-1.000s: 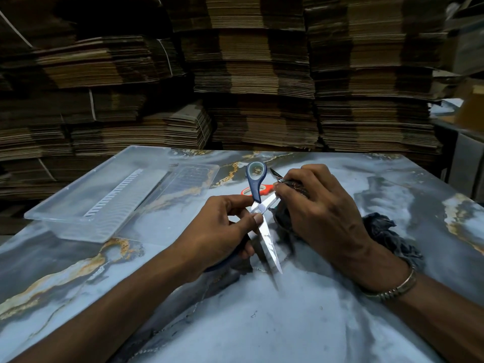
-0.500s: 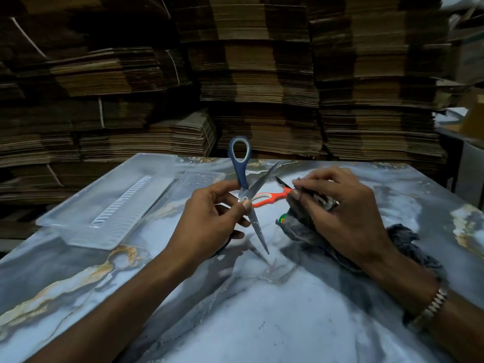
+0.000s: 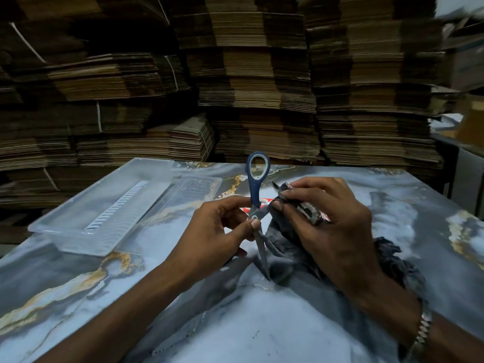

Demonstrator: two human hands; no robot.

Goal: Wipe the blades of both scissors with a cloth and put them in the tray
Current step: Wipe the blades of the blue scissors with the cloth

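Since half a second ago blue scissors (image 3: 258,184) stand more upright | left hand (image 3: 214,231) pinches their pivot, tip on worktop (image 3: 262,331) | right hand (image 3: 332,226) presses soft cloth (image 3: 282,247) around upper blade | judged: stiff, sharp, slippery; hold by handles | tray (image 3: 78,229) empty, left | no legible writing
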